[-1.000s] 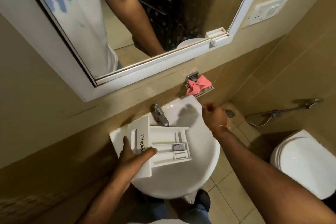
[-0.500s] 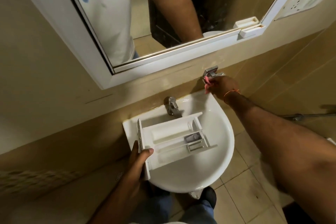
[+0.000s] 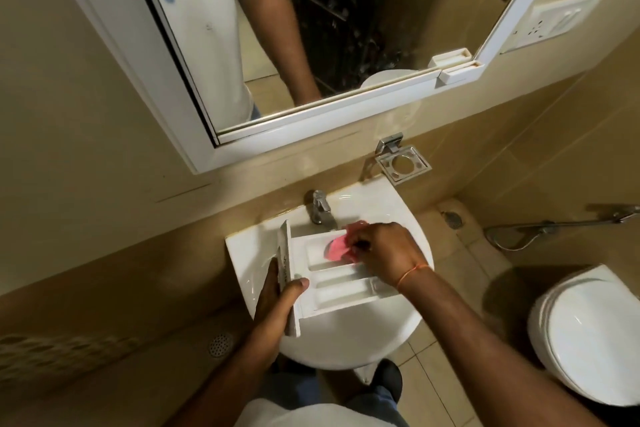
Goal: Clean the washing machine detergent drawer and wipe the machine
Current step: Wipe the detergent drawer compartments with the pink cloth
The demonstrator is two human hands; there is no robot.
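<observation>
The left hand [image 3: 277, 295] grips the drawer [image 3: 341, 279] over the sink [image 3: 374, 347] while right-hand fingers [image 3: 360, 241] pinch the pink cloth [image 3: 337, 246], wiping its far part; nearer parts probably come next.

Single head-worn wide-angle view, looking steeply down and forward from close above the round white ceramic sink [image 3: 363, 340]. White-framed wall mirror [image 3: 311, 121] far, white toilet lid [image 3: 588, 333] at right edge.

Your bare arms and what you wear

A thin orange thread [image 3: 412, 272] circles your right wrist; the mirror shows your white short-sleeved shirt [image 3: 207, 21] with blue patches, and blue jeans [image 3: 374, 395] show near.
</observation>
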